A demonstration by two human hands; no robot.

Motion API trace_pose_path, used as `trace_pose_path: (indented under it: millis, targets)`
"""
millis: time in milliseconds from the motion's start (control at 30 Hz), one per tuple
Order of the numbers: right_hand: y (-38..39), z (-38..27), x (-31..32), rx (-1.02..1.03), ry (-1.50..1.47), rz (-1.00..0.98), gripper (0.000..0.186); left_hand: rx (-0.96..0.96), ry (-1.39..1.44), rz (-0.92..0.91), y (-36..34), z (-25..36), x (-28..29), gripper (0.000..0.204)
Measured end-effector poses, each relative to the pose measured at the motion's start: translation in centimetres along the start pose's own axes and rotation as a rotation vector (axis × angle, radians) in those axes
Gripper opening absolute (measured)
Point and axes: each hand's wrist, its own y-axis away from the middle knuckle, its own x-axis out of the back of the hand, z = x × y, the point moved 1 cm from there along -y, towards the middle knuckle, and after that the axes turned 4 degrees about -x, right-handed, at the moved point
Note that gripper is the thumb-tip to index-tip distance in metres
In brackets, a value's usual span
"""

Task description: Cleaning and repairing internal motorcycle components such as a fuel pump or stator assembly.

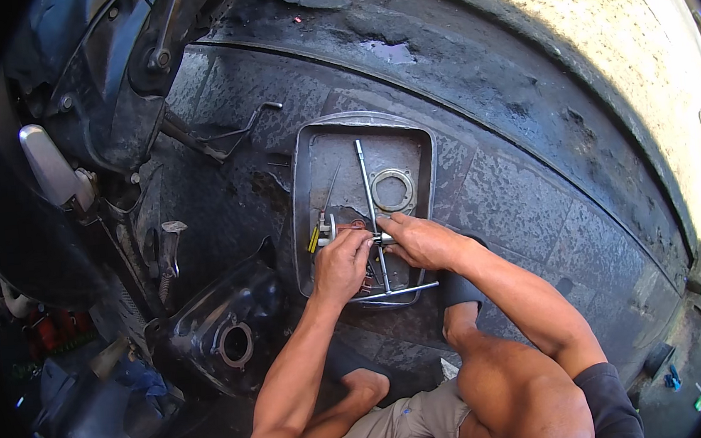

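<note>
My left hand (pixel 343 261) and my right hand (pixel 419 240) meet over a grey rectangular tray (pixel 433 155). Both are closed in a pinch around a small metal part (pixel 379 238), whose exact kind I cannot make out. Under my fingers a T-handle wrench (pixel 363 172) lies lengthwise in the tray, its crossbar over the near rim. A round metal ring with lugs (pixel 391 190) rests in the tray beyond my right hand. Left of my left hand are a yellow-handled tool (pixel 313 240) and a thin pointed rod (pixel 332 187). Reddish gasket-like pieces show partly beneath my hands.
A dark motorbike part with a round opening (pixel 235 346) lies left of my left forearm. The motorbike (pixel 97 83) stands at the upper left, a bent metal lever (pixel 254 115) near it. Dark, worn tiles (pixel 524 204) extend to the right. My bare knee (pixel 522 371) is close below my right arm.
</note>
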Motion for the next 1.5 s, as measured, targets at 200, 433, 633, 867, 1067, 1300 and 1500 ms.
trace_pose_path:
  millis: [200, 433, 633, 867, 1067, 1300, 1500]
  targets:
    - [1.4, 0.5, 1.3, -0.048, 0.051, -0.003, 0.039, -0.085, 0.0, -0.022, -1.4, 1.4, -1.3, 0.011]
    - [-2.0, 1.1, -4.2, 0.069, -0.032, -0.004, 0.032, 0.033, -0.054, -0.015, 1.2, -1.2, 1.0, 0.007]
    - [0.1, 1.7, -1.3, -0.065, -0.066, -0.012, 0.029, 0.156, 0.083, -0.036, -0.4, -2.4, -2.0, 0.01]
    - [-1.0, 2.7, -2.2, -0.024, -0.083, -0.042, 0.031, 0.367, 0.318, 0.02, -0.2, -3.4, -2.5, 0.006]
    - [-1.1, 3.6, -2.1, -0.012, -0.105, -0.041, 0.035, 0.435, 0.451, 0.015, -0.5, -3.6, -3.2, 0.004]
    - [-2.1, 1.6, -1.6, -0.027, -0.227, -0.165, 0.035, 0.45, 0.372, 0.125, 1.8, -2.5, -0.8, 0.015]
    - [-0.2, 1.3, 3.8, -0.241, -0.35, -0.334, 0.038, 0.042, 0.135, 0.097, 1.6, 0.6, -1.7, 0.015]
